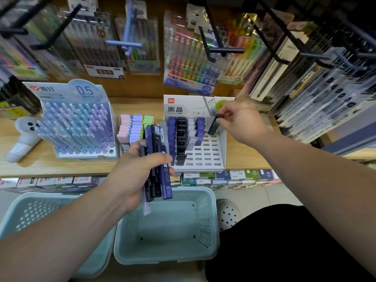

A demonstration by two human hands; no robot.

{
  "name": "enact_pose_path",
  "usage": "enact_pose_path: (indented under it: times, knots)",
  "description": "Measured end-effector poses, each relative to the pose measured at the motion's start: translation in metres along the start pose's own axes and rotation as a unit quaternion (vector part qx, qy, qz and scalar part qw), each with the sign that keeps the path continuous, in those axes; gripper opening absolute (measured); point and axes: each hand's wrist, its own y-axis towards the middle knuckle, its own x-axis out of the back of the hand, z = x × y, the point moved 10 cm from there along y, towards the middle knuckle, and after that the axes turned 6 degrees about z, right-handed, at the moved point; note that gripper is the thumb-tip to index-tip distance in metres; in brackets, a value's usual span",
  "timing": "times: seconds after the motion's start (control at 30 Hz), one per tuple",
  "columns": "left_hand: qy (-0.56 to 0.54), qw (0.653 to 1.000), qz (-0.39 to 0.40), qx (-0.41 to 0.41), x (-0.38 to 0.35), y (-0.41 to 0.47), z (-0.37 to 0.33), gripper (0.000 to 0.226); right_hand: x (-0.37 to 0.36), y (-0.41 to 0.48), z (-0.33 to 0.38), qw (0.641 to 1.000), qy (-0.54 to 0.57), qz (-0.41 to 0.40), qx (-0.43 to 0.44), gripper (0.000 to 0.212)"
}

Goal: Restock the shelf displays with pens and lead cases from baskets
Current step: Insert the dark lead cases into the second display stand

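Observation:
My left hand [135,169] grips a bundle of several lead cases [157,159], purple, black and clear, above a pale blue basket [205,216]. My right hand [242,121] pinches one black lead case [214,125] by its top end, hanging over the right side of the white slotted lead-case display [205,155] on the wooden shelf. The display's left columns hold purple, black and white cases; many slots on its right and front show as open holes. A pen display [79,127] full of pastel pens stands to the left.
A second pale blue basket [26,212] sits at the lower left on the floor. Pastel erasers [134,127] stand between the two displays, a white handheld fan [22,137] at far left. Packaged pens hang on black hooks [223,50] overhead. Small boxes [234,177] line the shelf below.

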Motion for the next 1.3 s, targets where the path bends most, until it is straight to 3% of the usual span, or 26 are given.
enact_pose_path:
  times: [0.6,0.9,1.13,1.23,1.3]
  knots:
    - [-0.012,1.000,-0.011,0.016,0.008,0.010,0.006,0.031,-0.028,0.022,0.003,0.986,-0.157,0.046,0.034,0.014]
    - [-0.006,1.000,-0.006,0.018,0.006,0.009,0.007,0.032,-0.028,0.018,0.010,0.983,-0.177,0.008,0.055,0.007]
    - [-0.009,1.000,0.003,0.010,0.002,0.006,0.003,0.033,-0.033,0.015,0.005,0.973,-0.223,0.055,0.028,0.025]
    - [-0.009,1.000,0.017,0.006,-0.002,0.002,0.001,0.033,-0.022,0.010,0.016,0.985,-0.170,0.039,0.018,0.025]
    - [-0.003,1.000,0.028,0.005,-0.005,0.000,0.000,0.033,-0.012,0.004,0.032,1.000,0.011,0.025,0.001,0.027]
